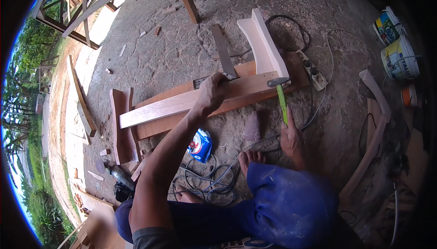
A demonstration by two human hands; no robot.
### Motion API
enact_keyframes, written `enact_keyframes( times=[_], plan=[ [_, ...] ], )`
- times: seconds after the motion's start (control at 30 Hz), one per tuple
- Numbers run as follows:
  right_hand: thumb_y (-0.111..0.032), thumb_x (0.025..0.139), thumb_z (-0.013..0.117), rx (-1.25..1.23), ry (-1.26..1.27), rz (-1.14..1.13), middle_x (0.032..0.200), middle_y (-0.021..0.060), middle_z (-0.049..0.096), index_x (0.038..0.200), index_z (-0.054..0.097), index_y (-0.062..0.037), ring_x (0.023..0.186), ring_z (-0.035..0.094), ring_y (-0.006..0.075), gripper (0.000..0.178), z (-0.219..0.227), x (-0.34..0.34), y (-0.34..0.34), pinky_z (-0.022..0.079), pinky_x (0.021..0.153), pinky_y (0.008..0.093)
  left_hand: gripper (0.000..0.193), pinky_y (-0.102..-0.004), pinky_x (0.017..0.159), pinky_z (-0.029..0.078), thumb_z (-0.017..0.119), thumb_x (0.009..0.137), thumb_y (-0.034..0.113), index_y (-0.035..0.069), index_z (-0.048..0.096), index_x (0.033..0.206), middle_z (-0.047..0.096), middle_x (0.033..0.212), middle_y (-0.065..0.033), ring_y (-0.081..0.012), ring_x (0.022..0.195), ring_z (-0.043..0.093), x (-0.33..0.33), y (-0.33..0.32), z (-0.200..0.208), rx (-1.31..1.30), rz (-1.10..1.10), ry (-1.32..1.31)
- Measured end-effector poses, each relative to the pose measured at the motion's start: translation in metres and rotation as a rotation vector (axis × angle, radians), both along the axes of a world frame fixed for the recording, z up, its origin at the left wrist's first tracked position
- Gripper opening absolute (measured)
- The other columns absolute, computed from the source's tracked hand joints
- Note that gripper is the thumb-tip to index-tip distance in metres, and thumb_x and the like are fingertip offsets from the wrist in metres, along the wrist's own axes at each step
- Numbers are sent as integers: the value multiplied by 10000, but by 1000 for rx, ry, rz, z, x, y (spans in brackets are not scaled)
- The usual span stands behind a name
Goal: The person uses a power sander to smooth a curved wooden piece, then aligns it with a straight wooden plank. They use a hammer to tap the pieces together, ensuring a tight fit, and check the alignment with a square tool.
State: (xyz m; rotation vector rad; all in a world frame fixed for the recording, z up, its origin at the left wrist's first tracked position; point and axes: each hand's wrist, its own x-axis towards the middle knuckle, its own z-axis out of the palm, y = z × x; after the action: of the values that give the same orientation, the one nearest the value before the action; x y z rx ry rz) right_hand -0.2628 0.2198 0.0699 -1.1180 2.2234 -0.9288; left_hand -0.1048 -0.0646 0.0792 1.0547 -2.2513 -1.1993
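Observation:
My right hand [292, 140] grips a hammer [282, 100] by its green handle. The dark hammer head is at the right end of a long pale wooden rail [170, 109], where the rail meets a curved pale wooden piece [267, 44]. My left hand [212, 92] is closed over the far edge of the rail near its middle, fingertips partly hidden. A flat grey-brown strip [221, 49] extends away from beside those fingers. At the rail's left end stands a reddish curved wooden piece [120, 126]. A wider brown board [152, 127] lies beneath the rail.
A power strip [314, 70] and cables lie to the right. Near my feet are a blue-and-white packet [200, 145] and coiled cable [214, 179]. An angle grinder [119, 174] lies at lower left. Buckets [400, 58] and curved wood [375, 135] stand at the right.

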Motion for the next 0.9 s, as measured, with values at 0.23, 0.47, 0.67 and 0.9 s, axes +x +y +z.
enact_keyframes(
  times=[0.23,0.47,0.67,0.9],
  plan=[
    [-105,996,481,-15,24,37,1260,345,593,1608,165,-111,1052,609,544,688,-17,-5,5,514,869,551,160,-400,801,528,615,914,125,-14,660,979,717,893,-195,-302,866,702,-54,58,-16,2,145,126],
    [-104,993,487,-198,23,-92,1233,356,600,1593,224,-77,1048,632,525,655,1,5,-2,523,856,530,180,-394,773,534,645,922,172,-3,681,941,722,878,-187,-305,835,708,-95,89,-23,-7,295,210],
    [-101,1000,474,-315,139,-38,1345,340,546,1578,261,-55,1113,611,517,618,-2,-11,-3,525,897,501,184,-403,768,533,654,919,196,19,701,932,727,874,-174,-313,825,710,-107,100,-20,4,328,116],
    [-68,986,481,-346,154,-20,1276,342,580,1587,254,-88,1067,619,522,643,8,-18,-4,527,860,509,217,-428,752,537,671,913,239,25,709,923,725,853,-180,-346,809,710,-116,108,-22,-63,285,5]
  ],
)
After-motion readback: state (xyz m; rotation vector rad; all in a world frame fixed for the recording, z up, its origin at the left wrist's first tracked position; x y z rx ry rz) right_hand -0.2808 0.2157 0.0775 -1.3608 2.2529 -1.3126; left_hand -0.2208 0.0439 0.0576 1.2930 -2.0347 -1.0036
